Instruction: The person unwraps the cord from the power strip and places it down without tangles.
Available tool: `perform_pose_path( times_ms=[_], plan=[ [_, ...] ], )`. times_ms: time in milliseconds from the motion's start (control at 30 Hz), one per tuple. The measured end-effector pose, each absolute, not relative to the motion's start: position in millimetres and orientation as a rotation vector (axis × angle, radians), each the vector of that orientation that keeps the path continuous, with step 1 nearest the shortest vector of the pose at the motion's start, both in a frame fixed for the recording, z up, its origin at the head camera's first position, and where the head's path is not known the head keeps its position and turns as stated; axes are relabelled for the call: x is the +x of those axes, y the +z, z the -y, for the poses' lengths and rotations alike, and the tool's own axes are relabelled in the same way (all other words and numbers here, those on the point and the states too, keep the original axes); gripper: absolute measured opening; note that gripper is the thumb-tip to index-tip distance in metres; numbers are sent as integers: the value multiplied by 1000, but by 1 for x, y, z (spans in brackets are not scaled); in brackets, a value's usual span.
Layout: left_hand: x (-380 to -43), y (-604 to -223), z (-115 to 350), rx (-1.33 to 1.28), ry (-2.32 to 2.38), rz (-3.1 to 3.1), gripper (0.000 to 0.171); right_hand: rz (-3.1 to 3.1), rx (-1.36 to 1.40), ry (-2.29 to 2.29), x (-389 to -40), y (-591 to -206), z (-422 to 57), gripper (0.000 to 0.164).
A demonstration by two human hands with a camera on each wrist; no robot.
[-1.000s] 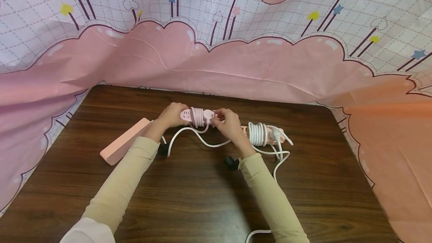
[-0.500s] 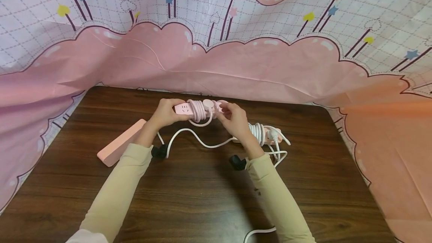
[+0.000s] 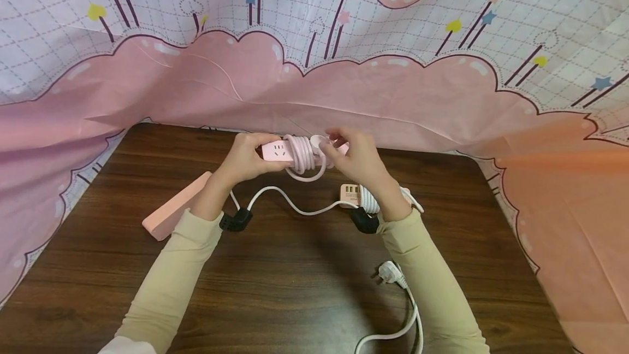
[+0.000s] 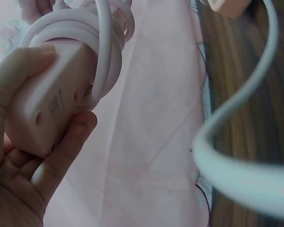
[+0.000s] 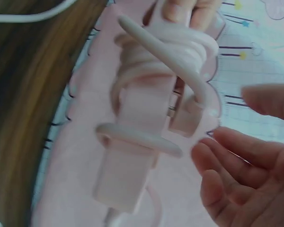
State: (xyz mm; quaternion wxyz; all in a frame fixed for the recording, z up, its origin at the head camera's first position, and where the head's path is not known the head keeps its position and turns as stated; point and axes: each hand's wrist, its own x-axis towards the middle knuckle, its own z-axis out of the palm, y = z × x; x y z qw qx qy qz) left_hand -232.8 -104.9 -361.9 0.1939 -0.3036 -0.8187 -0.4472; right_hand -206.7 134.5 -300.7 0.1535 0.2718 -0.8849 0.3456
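Note:
My left hand (image 3: 250, 157) grips the left end of a pink power strip (image 3: 277, 152), raised above the table's far side. A pale pink cord (image 3: 301, 154) is wound several times round its middle. In the left wrist view, the thumb lies on one face of the strip (image 4: 61, 94) and fingers support it beneath. My right hand (image 3: 361, 160) is by the strip's right end, near the cord's plug (image 3: 318, 142). The right wrist view shows that hand's fingers (image 5: 232, 165) loosely bent, apart from the plug (image 5: 188, 118). One cord loop (image 5: 137, 139) circles the strip farther along.
A peach power strip (image 3: 177, 206) lies on the dark wooden table (image 3: 275, 294) at left. Another, cord-wrapped strip (image 3: 350, 194) is partly behind my right forearm. A white plug (image 3: 390, 272) lies nearer. A white cable (image 3: 300, 212) runs between black wrist devices (image 3: 363, 222). A patterned curtain (image 3: 221, 86) hangs behind.
Both hands have raised the pink power strip, and it has shifted slightly right. My right hand has moved right and up, its fingers now off the strip. The white plug on the table has come into sight.

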Motion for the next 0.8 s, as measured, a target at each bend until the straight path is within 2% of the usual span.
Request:
perform_pose_path(
  times_ms=[500,667,800],
  plan=[
    [-218,-348,90,-951,-1284,2187,38,2906,1063,575,-204,-255,-140,44],
    [-214,-346,87,-987,-1276,2183,39,2961,1047,353,-202,-252,-135,47],
    [-213,-346,86,-997,-1271,2179,38,2942,971,210,-200,-254,-131,42]
  ],
)
